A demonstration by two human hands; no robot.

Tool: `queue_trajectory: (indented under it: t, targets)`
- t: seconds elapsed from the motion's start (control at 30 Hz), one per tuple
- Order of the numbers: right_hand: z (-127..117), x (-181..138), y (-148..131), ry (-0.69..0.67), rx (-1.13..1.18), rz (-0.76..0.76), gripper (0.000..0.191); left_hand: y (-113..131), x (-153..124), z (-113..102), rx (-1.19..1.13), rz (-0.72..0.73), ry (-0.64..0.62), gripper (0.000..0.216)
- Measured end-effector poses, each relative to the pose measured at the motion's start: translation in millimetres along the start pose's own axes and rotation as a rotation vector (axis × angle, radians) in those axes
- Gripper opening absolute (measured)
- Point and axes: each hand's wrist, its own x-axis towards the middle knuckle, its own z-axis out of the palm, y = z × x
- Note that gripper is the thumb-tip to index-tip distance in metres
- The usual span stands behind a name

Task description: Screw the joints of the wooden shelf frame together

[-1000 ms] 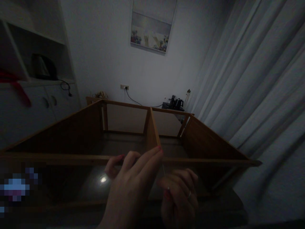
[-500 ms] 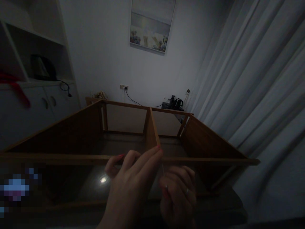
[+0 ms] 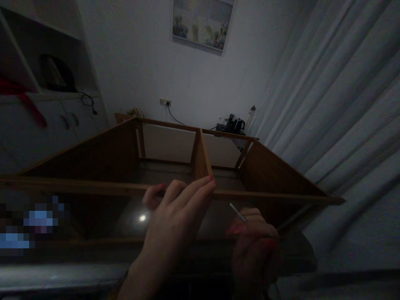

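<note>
- The right hand (image 3: 254,246) is closed around one thin metal tool (image 3: 238,213), whose pale shaft sticks up and to the left from between its fingers.
- The left hand (image 3: 175,216) pinches nothing; its fingertips (image 3: 210,182) rest on the near crossbar where the middle divider (image 3: 200,156) meets it.
- Both hands work at one wooden cabinet frame (image 3: 93,154), brown and open-topped, split by that one divider into two bays.
- One socket (image 3: 165,101), one picture (image 3: 202,23) and a kettle (image 3: 233,124) sit by the far wall; curtains (image 3: 340,108) hang on the right.
</note>
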Motion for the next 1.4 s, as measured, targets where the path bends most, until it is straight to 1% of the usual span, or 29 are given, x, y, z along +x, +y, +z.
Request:
queue_trajectory:
  t: [0.03,0.1,0.17,0.2,0.23,0.3,0.33,0.4,0.43,0.47,0.53,0.57,0.6,0.63,0.7,0.77,0.83,1.0,1.1,1.27,1.4]
  targets:
    - [-3.5,-5.5,0.0,-0.022,-0.019,0.000,0.033,1.6,0.7,0.7,-0.004,-0.001,0.015,0.031]
    - [-11.6,-19.2,0.6,-0.152,-0.137,-0.017,0.034,2.6,-3.1,3.7,0.000,0.020,0.071,0.033]
    - [-19.5,-37.4,3.1,-0.310,-0.271,-0.064,0.033,-1.4,-17.8,8.9,0.021,0.044,0.192,0.036]
    - [-22.8,-48.5,5.3,-0.353,-0.330,-0.105,0.031,-5.3,-29.6,12.5,0.034,0.056,0.276,0.036]
    - [-25.4,-60.9,8.2,-0.371,-0.382,-0.170,0.029,-10.3,-44.0,16.5,0.044,0.046,0.389,0.034]
    - [-28.5,-88.3,15.5,-0.405,-0.524,-0.245,0.030,-21.5,-76.4,25.9,-0.002,0.076,0.452,0.024]
    - [-29.3,-102.2,19.6,-0.421,-0.570,-0.249,0.031,-26.5,-92.0,31.0,-0.038,0.025,0.470,0.018]
    - [-29.8,-127.1,27.0,-0.452,-0.616,-0.198,0.037,-33.7,-116.7,40.5,-0.042,-0.048,0.386,0.014]
    - [-29.8,-137.0,30.0,-0.473,-0.630,-0.166,0.038,-35.7,-124.6,44.7,-0.031,-0.096,0.299,0.013]
    - [-29.8,-144.6,32.4,-0.498,-0.628,-0.150,0.037,-36.7,-129.6,48.2,-0.008,-0.146,0.163,0.014]
    - [-29.6,-152.9,35.2,-0.519,-0.621,-0.114,0.033,-36.7,-132.6,53.3,0.015,-0.215,-0.099,0.019]
    - [-29.3,-154.1,35.9,-0.531,-0.619,-0.094,0.032,-36.2,-131.8,54.9,0.014,-0.238,-0.205,0.023]
    - [-28.7,-154.1,36.3,-0.543,-0.622,-0.070,0.031,-35.4,-130.5,56.0,0.001,-0.248,-0.273,0.027]
    - [-27.9,-153.4,36.5,-0.561,-0.625,-0.051,0.032,-34.3,-129.0,56.6,-0.013,-0.255,-0.312,0.030]
    - [-25.7,-151.8,36.9,-0.590,-0.638,-0.035,0.036,-31.5,-126.6,57.2,-0.037,-0.259,-0.347,0.031]
    - [-23.4,-151.3,37.4,-0.597,-0.647,-0.049,0.038,-27.6,-125.6,58.2,-0.057,-0.252,-0.371,0.027]
    - [-22.0,-151.6,37.4,-0.581,-0.655,-0.065,0.038,-23.5,-125.5,60.1,-0.080,-0.250,-0.405,0.022]
    - [-21.3,-147.9,33.5,-0.518,-0.667,-0.016,0.037,-18.2,-125.9,66.6,-0.132,-0.263,-0.469,0.019]
    - [-20.7,-145.1,31.6,-0.485,-0.649,-0.025,0.035,-19.2,-125.2,68.5,-0.147,-0.262,-0.481,0.016]
    - [-20.4,-147.4,31.6,-0.544,-0.623,-0.012,0.033,-21.4,-122.8,67.9,-0.143,-0.253,-0.478,0.014]
    - [-20.8,-149.9,30.9,-0.527,-0.633,-0.002,0.032,-22.1,-125.6,69.8,-0.118,-0.232,-0.467,0.015]
